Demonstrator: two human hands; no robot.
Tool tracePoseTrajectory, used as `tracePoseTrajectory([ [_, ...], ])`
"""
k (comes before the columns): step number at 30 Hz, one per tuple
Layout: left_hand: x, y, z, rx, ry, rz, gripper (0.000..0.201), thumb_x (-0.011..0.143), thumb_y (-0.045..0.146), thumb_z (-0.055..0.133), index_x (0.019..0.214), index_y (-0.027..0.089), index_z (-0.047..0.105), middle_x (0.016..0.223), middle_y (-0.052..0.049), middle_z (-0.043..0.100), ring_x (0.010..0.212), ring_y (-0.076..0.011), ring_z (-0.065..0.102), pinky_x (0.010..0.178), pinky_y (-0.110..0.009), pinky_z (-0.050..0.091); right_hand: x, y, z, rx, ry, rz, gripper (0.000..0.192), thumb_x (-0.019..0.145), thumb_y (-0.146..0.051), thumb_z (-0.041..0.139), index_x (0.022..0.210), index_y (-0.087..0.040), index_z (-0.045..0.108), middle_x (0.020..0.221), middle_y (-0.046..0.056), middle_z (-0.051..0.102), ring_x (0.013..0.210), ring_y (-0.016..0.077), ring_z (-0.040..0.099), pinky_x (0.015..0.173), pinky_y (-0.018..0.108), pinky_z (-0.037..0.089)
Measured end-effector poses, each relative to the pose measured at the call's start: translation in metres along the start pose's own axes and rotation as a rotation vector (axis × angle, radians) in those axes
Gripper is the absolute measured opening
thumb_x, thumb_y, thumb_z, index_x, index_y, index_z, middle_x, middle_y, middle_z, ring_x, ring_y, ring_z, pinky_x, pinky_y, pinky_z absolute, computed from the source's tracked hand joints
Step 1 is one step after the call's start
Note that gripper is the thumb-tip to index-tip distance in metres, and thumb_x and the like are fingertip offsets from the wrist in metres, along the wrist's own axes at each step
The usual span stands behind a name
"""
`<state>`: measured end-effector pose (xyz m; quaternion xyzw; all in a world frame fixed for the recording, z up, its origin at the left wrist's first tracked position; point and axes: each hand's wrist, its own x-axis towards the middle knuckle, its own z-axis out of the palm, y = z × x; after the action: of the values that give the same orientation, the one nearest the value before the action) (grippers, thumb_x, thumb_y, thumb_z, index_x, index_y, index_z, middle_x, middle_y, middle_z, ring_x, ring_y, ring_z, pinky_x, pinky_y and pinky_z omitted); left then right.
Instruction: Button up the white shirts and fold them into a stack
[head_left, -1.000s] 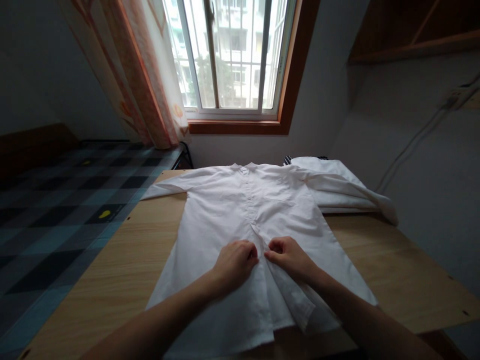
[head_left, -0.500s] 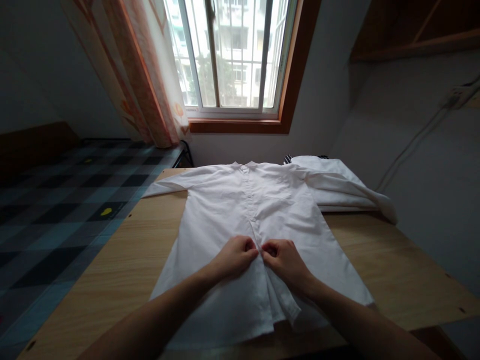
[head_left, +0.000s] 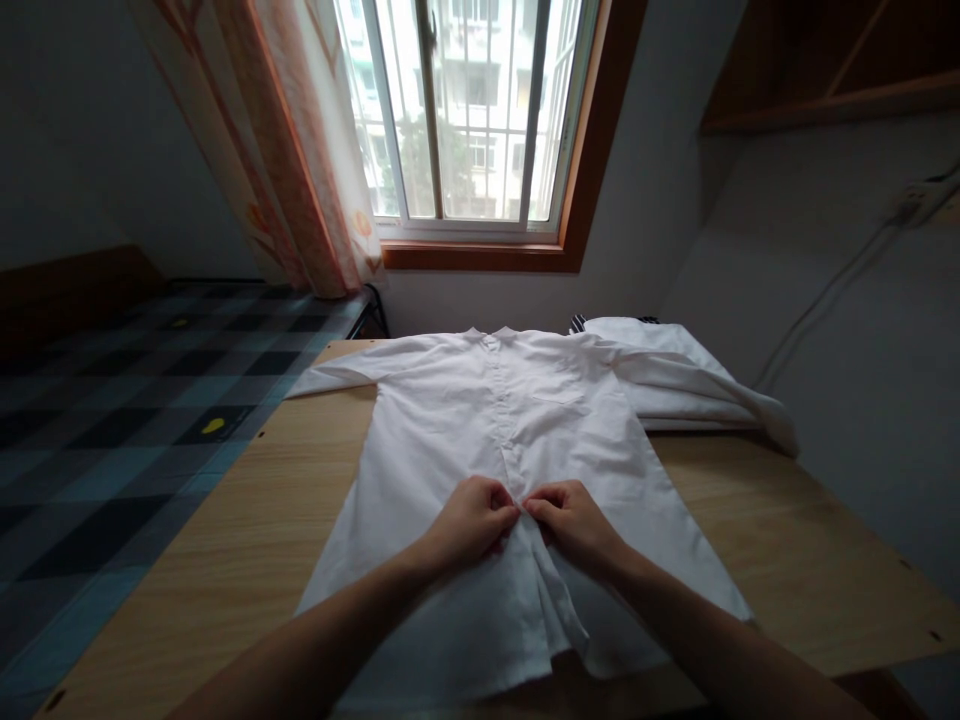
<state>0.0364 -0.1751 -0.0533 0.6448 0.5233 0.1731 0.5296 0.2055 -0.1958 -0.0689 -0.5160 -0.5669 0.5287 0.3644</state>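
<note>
A wooden table [head_left: 750, 510] spans the lower frame, giving flat support to the white shirt [head_left: 465, 440] spread front up at centre. Its collar [head_left: 491, 334] points toward the top of the frame, probably so the placket [head_left: 504, 410] faces the person. A folded white stack [head_left: 652, 337] lies right of centre, under one sleeve. At lower centre, the left hand [head_left: 472, 515] and right hand [head_left: 576, 515] pinch the front edges, fingertips narrow on cloth, seemingly to bring both together; any button between them is hidden.

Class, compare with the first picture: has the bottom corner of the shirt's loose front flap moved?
Yes: the loose front flap's bottom corner has shifted left in the view, judged against the window frame.
</note>
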Motion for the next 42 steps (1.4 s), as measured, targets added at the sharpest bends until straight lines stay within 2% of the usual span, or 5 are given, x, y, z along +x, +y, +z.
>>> tracePoseTrajectory([
  [11,0.009,-0.012,0.007,-0.377,0.07,0.003,0.003,0.058,0.015,0.061,0.059,0.012,0.062,0.045,0.002,0.056,0.041,-0.0089,0.048,0.042,-0.02,0.034,0.004,-0.003,0.002,0.049,-0.024,0.07,0.016,0.066,-0.022,0.059,0.07,-0.012,0.071,0.058,0.001,0.065,0.049,0.0116,0.058,0.047,0.02,0.045],
  [22,0.006,-0.005,0.01,-0.465,0.142,-0.067,0.019,0.062,0.021,0.068,0.073,0.014,0.054,0.053,0.0,0.062,0.045,-0.0112,0.057,0.046,-0.021,0.045,-0.005,-0.009,0.015,-0.51,0.207,-0.16,0.016,0.073,-0.018,0.058,0.06,-0.016,0.067,0.057,0.001,0.063,0.054,0.0116,0.053,0.055,0.023,0.034],
  [34,0.005,-0.01,0.013,-0.191,0.303,0.077,0.017,0.061,0.008,0.053,0.074,0.018,0.049,0.051,0.007,0.054,0.048,-0.0098,0.054,0.046,-0.018,0.038,-0.003,-0.004,0.016,-0.415,0.198,-0.093,0.014,0.074,-0.022,0.059,0.062,-0.016,0.063,0.059,0.002,0.063,0.056,0.0131,0.055,0.056,0.023,0.037],
  [38,0.006,-0.012,0.013,-0.307,0.258,0.105,0.015,0.062,0.012,0.056,0.072,0.019,0.047,0.051,0.008,0.051,0.047,-0.0102,0.054,0.047,-0.019,0.039,0.0,-0.001,0.013,-0.227,0.115,0.058,0.014,0.077,-0.026,0.054,0.067,-0.017,0.059,0.053,-0.001,0.056,0.046,0.0124,0.05,0.046,0.023,0.035],
  [42,0.008,-0.014,0.01,-0.436,0.167,0.102,0.017,0.056,0.012,0.057,0.067,0.018,0.045,0.05,0.007,0.051,0.045,-0.0093,0.049,0.046,-0.02,0.038,-0.001,-0.004,0.011,-0.31,0.138,-0.026,0.015,0.078,-0.023,0.053,0.065,-0.017,0.056,0.058,-0.001,0.055,0.055,0.0122,0.049,0.053,0.023,0.034],
])
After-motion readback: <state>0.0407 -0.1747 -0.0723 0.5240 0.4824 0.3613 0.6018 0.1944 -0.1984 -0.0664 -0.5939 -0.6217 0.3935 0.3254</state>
